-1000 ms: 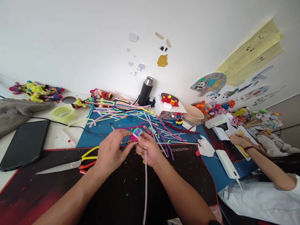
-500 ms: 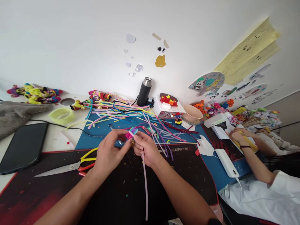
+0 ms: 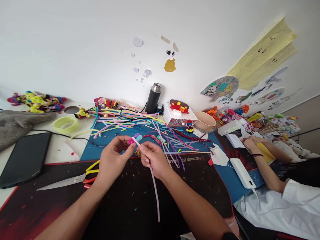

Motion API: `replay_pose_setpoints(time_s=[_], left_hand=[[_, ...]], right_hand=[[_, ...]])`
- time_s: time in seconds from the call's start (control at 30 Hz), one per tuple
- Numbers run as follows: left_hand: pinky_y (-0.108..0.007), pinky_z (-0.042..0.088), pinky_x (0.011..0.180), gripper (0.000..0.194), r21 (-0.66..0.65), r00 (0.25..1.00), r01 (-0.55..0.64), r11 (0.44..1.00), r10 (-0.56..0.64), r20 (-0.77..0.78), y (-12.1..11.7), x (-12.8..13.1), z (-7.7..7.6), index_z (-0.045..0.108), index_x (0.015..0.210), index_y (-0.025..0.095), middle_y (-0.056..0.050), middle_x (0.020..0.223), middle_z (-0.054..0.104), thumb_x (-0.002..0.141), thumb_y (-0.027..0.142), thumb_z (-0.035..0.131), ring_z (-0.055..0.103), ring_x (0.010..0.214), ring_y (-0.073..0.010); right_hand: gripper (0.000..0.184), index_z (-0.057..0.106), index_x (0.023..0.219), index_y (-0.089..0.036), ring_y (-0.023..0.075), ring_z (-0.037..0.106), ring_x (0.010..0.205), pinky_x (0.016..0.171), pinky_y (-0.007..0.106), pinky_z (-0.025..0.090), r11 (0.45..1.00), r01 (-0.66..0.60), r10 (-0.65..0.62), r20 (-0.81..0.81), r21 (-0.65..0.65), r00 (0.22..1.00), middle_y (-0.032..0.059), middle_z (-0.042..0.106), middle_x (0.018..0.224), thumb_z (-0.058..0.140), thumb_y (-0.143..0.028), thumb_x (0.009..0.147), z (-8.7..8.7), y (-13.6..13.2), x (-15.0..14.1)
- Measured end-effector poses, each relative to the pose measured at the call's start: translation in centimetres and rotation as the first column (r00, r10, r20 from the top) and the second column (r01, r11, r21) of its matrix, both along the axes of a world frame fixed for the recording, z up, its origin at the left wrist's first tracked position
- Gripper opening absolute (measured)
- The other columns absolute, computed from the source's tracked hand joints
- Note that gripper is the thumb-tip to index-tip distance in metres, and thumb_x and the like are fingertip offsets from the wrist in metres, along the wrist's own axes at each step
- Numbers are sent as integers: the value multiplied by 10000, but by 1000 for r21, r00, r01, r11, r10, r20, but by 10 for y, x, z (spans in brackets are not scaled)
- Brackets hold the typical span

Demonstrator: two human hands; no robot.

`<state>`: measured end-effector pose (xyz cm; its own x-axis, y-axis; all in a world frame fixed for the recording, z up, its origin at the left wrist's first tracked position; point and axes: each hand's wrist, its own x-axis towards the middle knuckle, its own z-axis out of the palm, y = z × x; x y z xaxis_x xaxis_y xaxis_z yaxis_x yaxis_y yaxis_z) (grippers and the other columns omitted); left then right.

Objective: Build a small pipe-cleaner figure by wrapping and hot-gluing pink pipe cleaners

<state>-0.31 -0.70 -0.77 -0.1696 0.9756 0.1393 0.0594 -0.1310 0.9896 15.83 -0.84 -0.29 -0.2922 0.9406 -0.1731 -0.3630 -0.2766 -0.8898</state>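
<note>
Between the fingertips of my left hand (image 3: pixel 116 156) is a small fuzzy bundle (image 3: pixel 131 141) in pink, purple and blue. A pale lilac pipe cleaner (image 3: pixel 155 191) runs from the bundle through the closed fingers of my right hand (image 3: pixel 155 159), and its long free end hangs down over the dark mat. My hands are slightly apart, with a short stretch of the pipe cleaner between them. Beside my left wrist lie scissors (image 3: pixel 62 182) and a tool with red-orange handles (image 3: pixel 89 181), partly covered by my forearm.
Many loose pipe cleaners (image 3: pixel 125 120) spread behind my hands. A black thermos (image 3: pixel 153 99), a white box (image 3: pixel 183 116) and a bowl (image 3: pixel 205 121) stand near the wall. At left lies a phone (image 3: pixel 26 160); at right, a white power bank (image 3: pixel 242 173) and a co-worker's arm (image 3: pixel 266 170).
My left hand and the bundle have moved a little left, away from my right hand. More pipe cleaner shows between them, and its hanging end has risen.
</note>
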Motion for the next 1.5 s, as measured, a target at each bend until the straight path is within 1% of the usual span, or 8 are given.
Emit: replay_pose_setpoints(time_s=[0.1,0.27,0.43,0.57,0.93,1.23,1.37,1.5], left_hand=[[-332,582,790,397,-88,984,43,995,-28,173,1,1,2,748,963,199,-52,907,779,771,512,898,730,840,-229],[-316,554,746,425,-173,943,92,981,-30,331,3,2,7,783,896,187,-42,832,768,691,512,964,693,749,-206],[-290,537,677,445,-266,856,168,949,-6,517,5,3,9,802,842,170,-26,768,748,586,458,1024,661,670,-172],[-275,537,649,444,-306,796,197,932,31,605,6,4,10,801,801,163,-24,742,747,527,405,1054,663,658,-164],[-239,513,599,393,-319,745,266,910,16,667,6,3,6,813,803,150,-37,727,747,563,355,1046,656,661,-155],[-252,506,601,290,-326,717,362,873,-38,696,6,3,8,800,713,144,-42,690,704,612,332,997,596,639,-148],[-232,501,603,335,-322,718,361,875,-41,694,7,1,6,807,744,141,-34,697,709,602,352,1026,596,646,-135],[-224,497,602,367,-316,735,332,889,-34,677,7,1,4,823,789,145,-33,711,720,584,351,1046,606,658,-136]], right_hand=[[338,723,878,-169,45,286,399,405,217,201,1000,-11,11,28,27,1000,-112,418,500,826,-491,879,1,0,-1],[354,719,884,-180,51,296,394,395,212,223,999,-20,17,72,43,997,-109,438,492,821,-519,874,2,0,-2],[377,730,872,-183,59,305,402,394,213,240,997,-3,-6,111,81,994,-104,443,487,829,-546,859,3,1,-2],[372,737,880,-186,67,317,413,397,214,250,995,-5,-8,134,96,991,-101,444,489,815,-549,872,3,1,-1],[366,736,870,-184,69,327,414,397,219,244,997,-14,3,136,77,991,-92,460,499,819,-540,874,-4,1,2],[365,732,828,-181,59,330,428,391,212,233,999,-11,7,103,42,995,-72,516,548,852,-525,845,-5,2,2],[383,732,830,-178,57,333,429,392,212,230,1000,0,-3,109,28,994,-74,512,555,864,-537,826,-6,2,1],[400,731,827,-177,60,312,420,401,218,221,1000,-10,8,134,14,991,-95,447,501,856,-557,826,-5,0,1]])
